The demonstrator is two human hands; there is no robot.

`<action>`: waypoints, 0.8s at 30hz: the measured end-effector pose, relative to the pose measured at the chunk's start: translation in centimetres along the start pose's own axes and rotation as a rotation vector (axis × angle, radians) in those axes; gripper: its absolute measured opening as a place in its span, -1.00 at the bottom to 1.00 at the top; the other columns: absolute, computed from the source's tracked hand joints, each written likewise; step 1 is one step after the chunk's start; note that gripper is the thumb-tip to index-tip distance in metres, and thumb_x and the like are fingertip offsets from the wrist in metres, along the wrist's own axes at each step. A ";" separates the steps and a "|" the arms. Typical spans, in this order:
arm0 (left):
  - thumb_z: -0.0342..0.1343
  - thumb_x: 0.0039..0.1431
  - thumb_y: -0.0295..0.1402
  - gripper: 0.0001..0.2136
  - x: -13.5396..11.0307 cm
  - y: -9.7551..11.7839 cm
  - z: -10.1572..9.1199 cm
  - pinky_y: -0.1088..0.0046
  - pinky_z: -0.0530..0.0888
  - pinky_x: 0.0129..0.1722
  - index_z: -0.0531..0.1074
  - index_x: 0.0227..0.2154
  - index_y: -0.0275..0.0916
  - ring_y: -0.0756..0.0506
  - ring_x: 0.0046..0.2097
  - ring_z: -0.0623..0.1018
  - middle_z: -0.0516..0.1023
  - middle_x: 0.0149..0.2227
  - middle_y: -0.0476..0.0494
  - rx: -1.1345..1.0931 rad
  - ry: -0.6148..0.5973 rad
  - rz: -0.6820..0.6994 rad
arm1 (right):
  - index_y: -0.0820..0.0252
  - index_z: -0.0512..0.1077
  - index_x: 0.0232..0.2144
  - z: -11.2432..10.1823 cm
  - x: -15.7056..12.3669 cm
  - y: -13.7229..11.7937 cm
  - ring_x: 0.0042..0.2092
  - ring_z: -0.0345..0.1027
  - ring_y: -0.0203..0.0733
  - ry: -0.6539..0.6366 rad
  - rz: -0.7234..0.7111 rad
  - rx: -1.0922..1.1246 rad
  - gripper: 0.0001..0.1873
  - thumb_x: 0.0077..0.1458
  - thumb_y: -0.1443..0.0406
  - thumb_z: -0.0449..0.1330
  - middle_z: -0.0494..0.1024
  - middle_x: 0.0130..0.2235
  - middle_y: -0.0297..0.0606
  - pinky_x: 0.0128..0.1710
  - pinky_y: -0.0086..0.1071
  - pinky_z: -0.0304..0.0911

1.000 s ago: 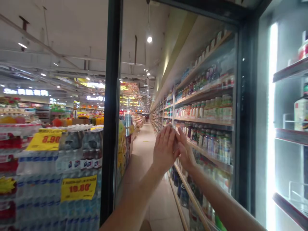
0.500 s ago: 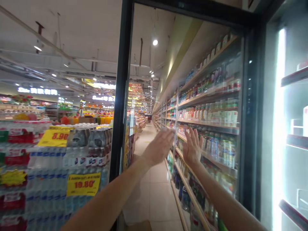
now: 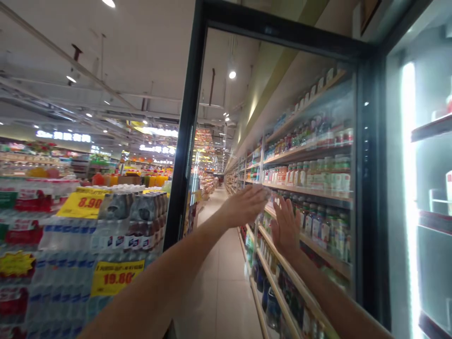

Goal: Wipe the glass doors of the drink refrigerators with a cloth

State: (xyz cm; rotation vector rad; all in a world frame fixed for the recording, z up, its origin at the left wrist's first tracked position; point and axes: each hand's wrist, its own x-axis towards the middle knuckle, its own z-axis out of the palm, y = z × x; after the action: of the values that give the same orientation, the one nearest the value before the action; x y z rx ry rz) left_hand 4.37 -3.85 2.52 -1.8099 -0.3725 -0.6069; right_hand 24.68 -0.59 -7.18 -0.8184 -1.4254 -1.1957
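Note:
My left hand (image 3: 245, 206) reaches forward to the glass pane (image 3: 226, 127) of a black-framed cooler door. Its fingers are stretched out close together, pointing right, and I see nothing held in it. A pale blur lies at its fingertips; I cannot make out what it is. My right hand (image 3: 285, 228) is raised just beside it, fingers apart and pointing up, also empty. Both hands are at or very near the glass; contact is not clear. The black door frame (image 3: 370, 155) stands upright at the right, and the door is swung open.
Lit cooler shelves (image 3: 432, 129) are at the far right. Through the glass, long shelves of bottled drinks (image 3: 318, 181) run beside a tiled aisle (image 3: 212, 282). At left, stacked water bottle packs (image 3: 67, 273) carry yellow price signs (image 3: 116, 278).
My left hand has moved right, nearer to the right hand. My right hand has shifted slightly, its fingers still spread. The view has tilted up a little, so the door's top edge sits lower.

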 end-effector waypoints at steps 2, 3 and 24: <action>-0.09 0.24 -0.31 -0.59 1.0 -0.8 -0.2 0.14 0.14 0.25 0.21 0.13 -0.27 -0.23 0.30 0.07 0.15 0.26 -0.22 0.043 0.051 -0.295 | 0.07 -0.07 0.28 -0.3 0.0 1.1 0.30 -0.05 -0.10 -0.048 -0.071 -0.021 -0.38 0.18 0.32 -0.07 0.22 0.23 -0.11 0.26 -0.04 -0.22; -0.09 0.23 -0.31 -0.58 1.5 -0.9 -0.2 0.09 0.13 0.24 0.20 0.14 -0.30 -0.26 0.31 0.05 0.11 0.27 -0.27 0.058 0.078 -0.408 | 0.08 -0.08 0.28 -0.4 0.0 1.6 0.29 -0.02 -0.09 -0.050 -0.070 -0.034 -0.37 0.18 0.30 -0.06 0.22 0.23 -0.09 0.25 -0.02 -0.22; -0.11 0.22 -0.35 -0.56 4.1 -2.7 -0.8 0.12 0.08 0.27 0.18 0.14 -0.42 -0.23 0.30 0.09 0.16 0.25 -0.34 0.049 0.112 -0.328 | 0.21 0.02 0.25 -0.1 -0.5 2.1 0.28 -0.03 -0.02 0.085 0.281 -0.023 -0.43 0.19 0.29 -0.12 0.20 0.22 0.01 0.20 0.06 -0.12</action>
State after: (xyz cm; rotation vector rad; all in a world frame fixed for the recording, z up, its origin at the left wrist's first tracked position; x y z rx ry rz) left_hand 6.13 -3.93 7.19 -1.6714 -0.6092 -0.9148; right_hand 26.81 -0.02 -7.17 -0.9382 -1.1850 -1.0209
